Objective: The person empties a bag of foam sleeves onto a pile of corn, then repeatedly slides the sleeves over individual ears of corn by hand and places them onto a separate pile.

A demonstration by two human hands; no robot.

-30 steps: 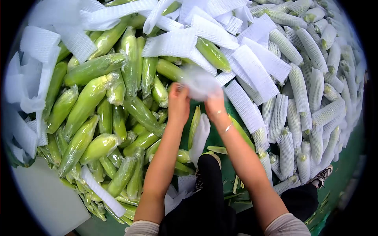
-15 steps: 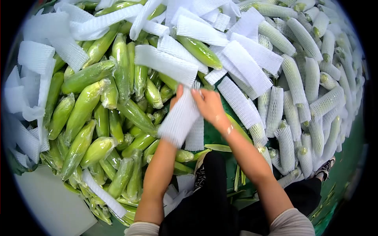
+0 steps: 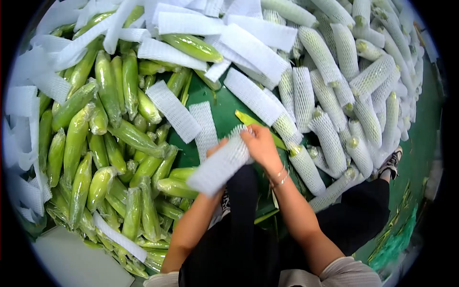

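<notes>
A white foam net sleeve [image 3: 217, 167] is held slantwise in front of me, its lower end blurred. My right hand [image 3: 262, 147] pinches the sleeve's upper end, fingers closed on its bunched rim. Behind the sleeve is my left hand [image 3: 214, 150], gripping it from the left side, most of its fingers hidden. Just beyond the hands, two loose sleeves lie: one flat sleeve [image 3: 174, 111] by the corn pile and a smaller sleeve [image 3: 204, 131] on the green floor. A yellow-green husk leaf [image 3: 258, 126] pokes out behind my right hand.
Film-wrapped green corn ears [image 3: 136, 138] are heaped on the left. On the right is a large pile of corn in foam sleeves [image 3: 330, 100]. Loose flat sleeves [image 3: 253, 48] lie across the top and along the left edge. A pale board [image 3: 81, 258] sits lower left.
Both hands have drawn the foam sleeve back toward my body, away from the piles. The right hand now grips its upper end more fully. The view has shifted too.
</notes>
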